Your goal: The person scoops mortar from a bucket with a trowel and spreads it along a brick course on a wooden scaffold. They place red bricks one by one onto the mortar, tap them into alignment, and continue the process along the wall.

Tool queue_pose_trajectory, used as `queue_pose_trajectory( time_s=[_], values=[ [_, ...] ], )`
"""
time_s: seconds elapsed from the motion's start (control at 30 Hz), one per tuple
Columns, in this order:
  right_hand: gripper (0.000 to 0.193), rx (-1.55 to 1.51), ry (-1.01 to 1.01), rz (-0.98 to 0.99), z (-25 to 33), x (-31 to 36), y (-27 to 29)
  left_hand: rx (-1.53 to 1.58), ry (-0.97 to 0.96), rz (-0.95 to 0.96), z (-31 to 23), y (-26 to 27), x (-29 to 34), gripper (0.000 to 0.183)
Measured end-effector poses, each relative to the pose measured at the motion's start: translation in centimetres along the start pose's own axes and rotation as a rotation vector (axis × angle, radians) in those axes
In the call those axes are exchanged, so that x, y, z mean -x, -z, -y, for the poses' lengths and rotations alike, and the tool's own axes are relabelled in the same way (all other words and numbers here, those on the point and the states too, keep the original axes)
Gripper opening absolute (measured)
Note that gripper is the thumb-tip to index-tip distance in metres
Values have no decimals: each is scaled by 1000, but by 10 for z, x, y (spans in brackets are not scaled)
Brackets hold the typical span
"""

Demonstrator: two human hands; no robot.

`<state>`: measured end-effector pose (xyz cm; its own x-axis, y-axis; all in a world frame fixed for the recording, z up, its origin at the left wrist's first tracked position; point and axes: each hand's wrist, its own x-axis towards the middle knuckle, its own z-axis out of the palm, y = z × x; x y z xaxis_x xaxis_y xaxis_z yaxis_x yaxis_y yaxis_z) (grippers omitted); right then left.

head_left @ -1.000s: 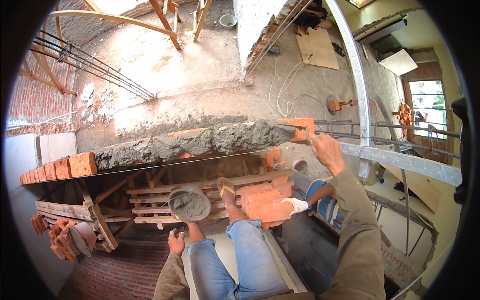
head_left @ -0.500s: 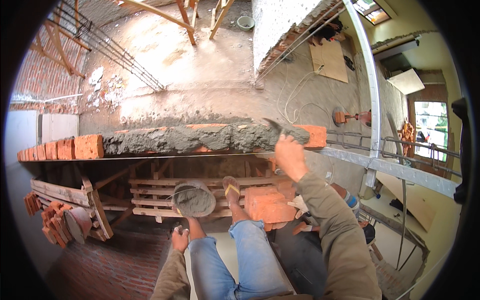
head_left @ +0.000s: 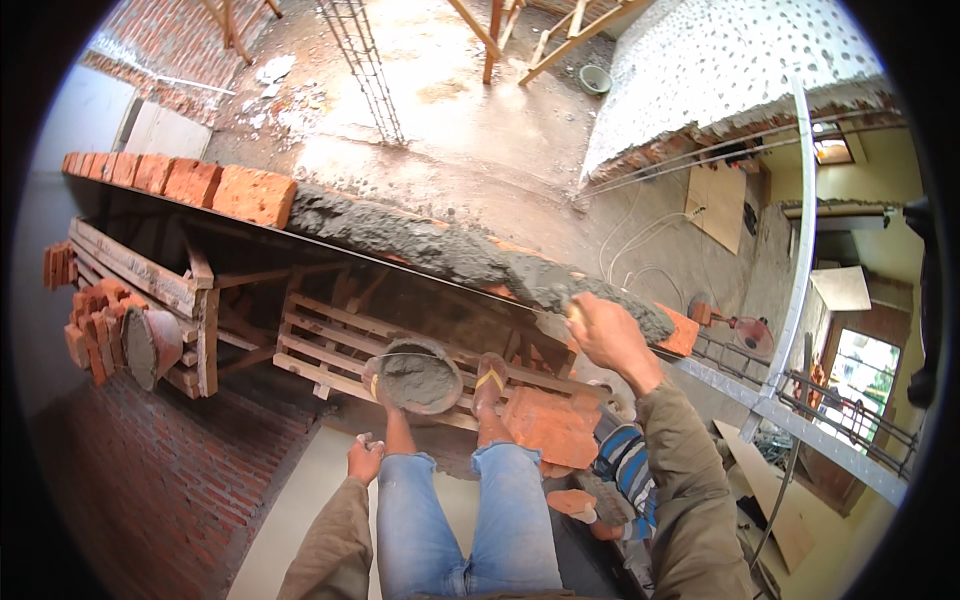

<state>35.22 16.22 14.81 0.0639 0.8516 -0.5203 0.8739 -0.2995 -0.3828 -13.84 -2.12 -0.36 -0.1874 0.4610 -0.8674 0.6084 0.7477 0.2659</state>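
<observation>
My right hand [head_left: 612, 335] grips a trowel by its handle, over the right part of a brick wall. The trowel's blade [head_left: 535, 288] rests on grey mortar [head_left: 385, 228] spread along the wall top; mortar smears hide much of its outline. Bare orange bricks [head_left: 255, 196] stand in a row at the left end, and one brick [head_left: 679, 330] shows at the right end. A taut string [head_left: 400, 267] runs along the near side. Low beside my knee, my left hand [head_left: 366, 458] is curled closed, with nothing visible in it. A bucket of mortar [head_left: 421, 402] stands by my feet.
My sandalled feet are on a slatted wooden scaffold [head_left: 330, 345]. Stacked bricks [head_left: 548, 425] lie right of them. Below, a person in a striped shirt [head_left: 625, 470] is near a brick [head_left: 572, 503]. Left are another bucket [head_left: 152, 348] and more bricks. A metal beam [head_left: 830, 445] crosses at right.
My view has turned, so the wall now slants down to the right. The trowel blade, earlier tilted up at the wall's far edge, now lies down on the mortar. My left hand stays low.
</observation>
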Motion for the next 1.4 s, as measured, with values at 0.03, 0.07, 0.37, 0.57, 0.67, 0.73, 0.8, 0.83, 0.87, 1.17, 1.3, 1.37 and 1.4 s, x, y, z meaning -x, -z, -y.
queue_pose_trajectory(
  time_s=[0.03, 0.07, 0.37, 0.57, 0.67, 0.73, 0.8, 0.83, 0.87, 1.17, 1.3, 1.37, 1.4],
  values=[
    [28, 18, 30, 21, 16, -11, -6, 25, 6, 3, 3, 1, 1, 51],
    [27, 26, 73, 32, 32, -23, -12, 46, 6, 1, 7, 3, 1, 50],
    [23, 101, 393, -80, 154, -106, -66, 136, 42, -34, 52, 18, 0, 50],
    [20, 206, 412, -89, 164, -133, -81, 109, 31, -56, 62, 25, 7, 47],
    [21, 249, 346, -2, 143, -116, -66, 83, 16, -39, 61, 32, 6, 46],
    [22, 269, 294, -15, 127, -93, -55, 98, 33, -36, 60, 36, 4, 46],
    [23, 300, 231, 26, 109, -74, -44, 110, 43, -38, 60, 37, 2, 46],
    [24, 314, 200, 47, 100, -66, -39, 114, 41, -43, 60, 37, 1, 46],
    [23, 315, 175, 54, 91, -58, -34, 110, 48, -48, 60, 36, 0, 46],
    [23, 350, 14, 66, 15, -5, -16, 106, -25, -33, 46, 18, -8, 46],
    [23, 336, -60, 70, -25, 17, -10, 75, -26, 1, 31, 11, -6, 48],
    [22, 329, -89, 64, -45, 30, -8, 29, -21, 15, 22, 7, -4, 48],
    [22, 328, -97, 45, -55, 36, -6, 28, -29, 18, 17, 5, -3, 47]
  ],
)
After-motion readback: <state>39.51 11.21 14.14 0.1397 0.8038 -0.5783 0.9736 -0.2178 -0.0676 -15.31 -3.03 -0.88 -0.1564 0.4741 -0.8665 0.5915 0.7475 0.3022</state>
